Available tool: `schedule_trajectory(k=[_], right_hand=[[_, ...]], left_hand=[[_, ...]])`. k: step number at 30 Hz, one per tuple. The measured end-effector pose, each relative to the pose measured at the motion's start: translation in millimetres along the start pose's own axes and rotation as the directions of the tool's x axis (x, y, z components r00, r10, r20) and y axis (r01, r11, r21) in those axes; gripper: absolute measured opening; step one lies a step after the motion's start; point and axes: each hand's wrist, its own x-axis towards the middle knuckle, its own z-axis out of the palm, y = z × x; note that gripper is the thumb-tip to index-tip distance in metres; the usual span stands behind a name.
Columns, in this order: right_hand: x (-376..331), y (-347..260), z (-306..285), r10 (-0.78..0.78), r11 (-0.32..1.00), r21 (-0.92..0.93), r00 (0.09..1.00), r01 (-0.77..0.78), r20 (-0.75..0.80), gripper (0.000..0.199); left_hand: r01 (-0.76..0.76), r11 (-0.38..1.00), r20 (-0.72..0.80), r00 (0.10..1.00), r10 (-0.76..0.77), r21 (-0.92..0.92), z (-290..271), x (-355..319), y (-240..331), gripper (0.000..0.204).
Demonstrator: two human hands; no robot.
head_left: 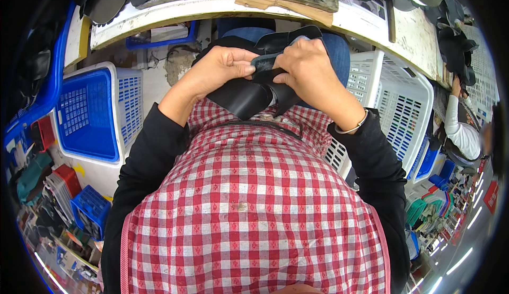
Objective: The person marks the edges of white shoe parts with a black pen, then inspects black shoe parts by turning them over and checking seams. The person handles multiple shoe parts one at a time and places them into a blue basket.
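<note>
Black leather pieces (241,97), which look like shoe upper parts, lie over my lap just above the red-and-white checked apron (241,188). My left hand (217,71) pinches the left edge of a dark grey-green strip or lining (262,63) between thumb and fingertips. The other end of it is held in my right hand (313,68), whose fingers are curled with the thumb pointing down onto the leather. More black leather (291,34) folds up beyond my hands, against blue trousers. My fingers cover part of the strip.
A worn workbench (371,26) runs across beyond my lap, with black leather pieces (108,5) on it at far left. A blue-lined white basket (87,113) stands left, and a white slatted crate (405,103) right. Another person (461,129) is at far right.
</note>
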Motion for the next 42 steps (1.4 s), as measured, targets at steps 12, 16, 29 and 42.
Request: schedule_trajectory(k=[12, 16, 29, 42], right_hand=[[11, 7, 0, 0.096, 0.986, 0.124, 0.989, -0.110, 0.116, 0.027], [11, 7, -1, 0.104, 0.988, 0.104, 0.986, -0.118, 0.128, 0.027], [9, 7, 6, 0.117, 0.989, 0.077, 0.987, -0.126, 0.109, 0.025], [-21, 21, -19, 0.526, 0.646, 0.501, 0.812, -0.575, 0.254, 0.034]], left_hand=[[-0.053, 0.989, -0.131, 0.989, 0.071, 0.137, 15, -7, 2, 0.021], [-0.049, 0.989, -0.133, 0.989, 0.068, 0.139, 15, -6, 1, 0.021], [-0.038, 0.996, -0.129, 0.990, 0.049, 0.086, 16, -10, 3, 0.020], [-0.058, 0.995, -0.186, 0.982, 0.043, -0.077, 19, -15, 1, 0.019]])
